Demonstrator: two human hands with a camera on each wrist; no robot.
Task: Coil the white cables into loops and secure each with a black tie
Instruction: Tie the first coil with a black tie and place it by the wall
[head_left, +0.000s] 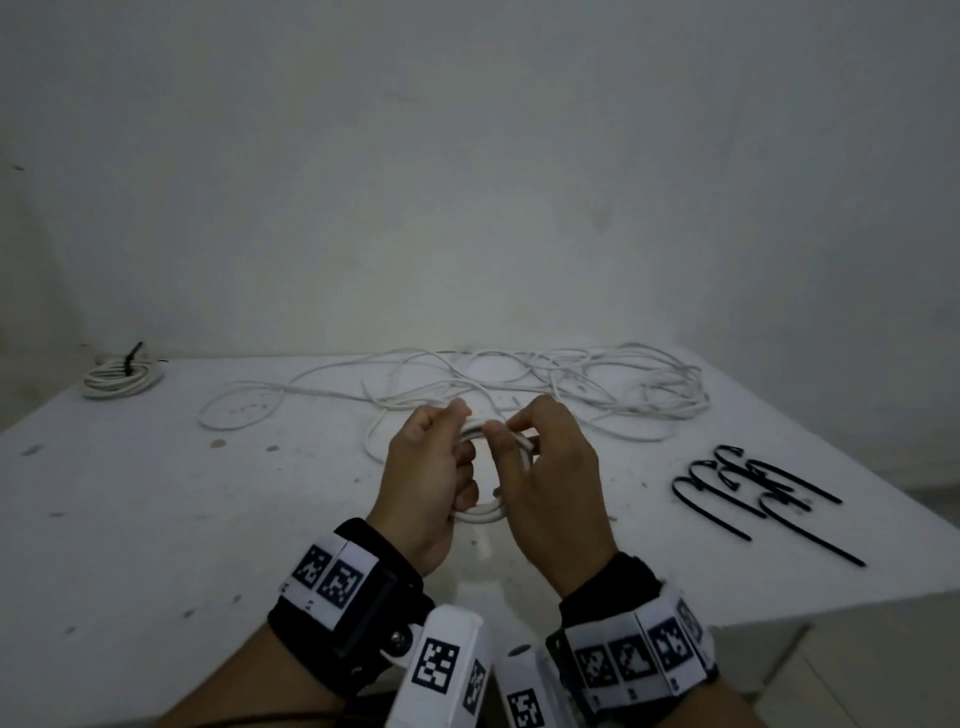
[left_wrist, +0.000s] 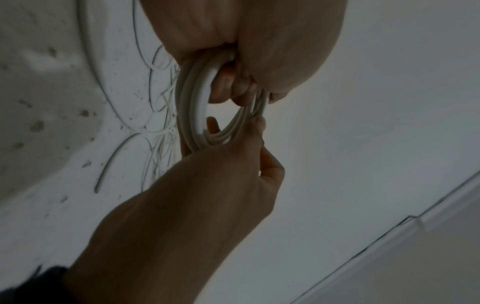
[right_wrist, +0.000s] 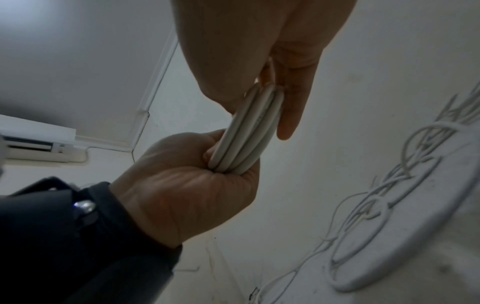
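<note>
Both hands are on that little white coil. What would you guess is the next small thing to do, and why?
Probably keep the left hand gripping the coil and free the right hand to fetch one of the black ties on the table's right. The coil already has several turns but no tie, unlike the tied bundle far left.

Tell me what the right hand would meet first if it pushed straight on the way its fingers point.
The right hand points forward and left, pinching the coiled white cable loop. It would first meet the left hand gripping the loop's other side, then probably the loose white cable tangle on the white table; depth is unclear.
</note>
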